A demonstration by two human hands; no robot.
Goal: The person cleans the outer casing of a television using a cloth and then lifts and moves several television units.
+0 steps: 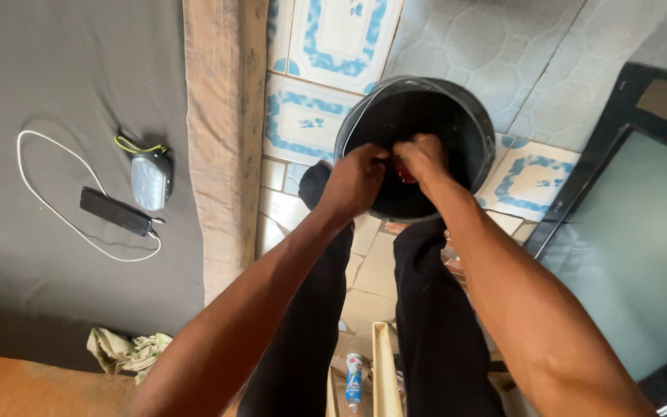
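Red-and-dark cloth item (406, 173) pinched between both hands inside black bucket (417, 147). Left hand (355, 184) fisted, fingers curled on the cloth's near side; right hand (423, 158) curled shut on the red part, knuckles almost meeting the left. Bucket on patterned blue-and-white floor tiles (326, 46), just ahead of black-trousered legs (434, 324), wire bail handle (364, 104) lying along the left rim.

Judgement on doing it well: keep both grips close together, work low inside the bucket so nothing slops over the rim, keep forearms clear of the handle.

Further out: grey mattress (55, 77) to the left with black phone (114, 211), white cable (48, 166), small grey device (150, 179); crumpled pale rag (126, 351) near the bottom edge; small bottle (354, 378) between the legs; dark-framed screen (634, 232) on the right.

Hard to read: bucket interior black, water level not discernible; cloth mostly covered by the hands, shape unclear; fingertips hidden; screen and legs cut off by frame edges.
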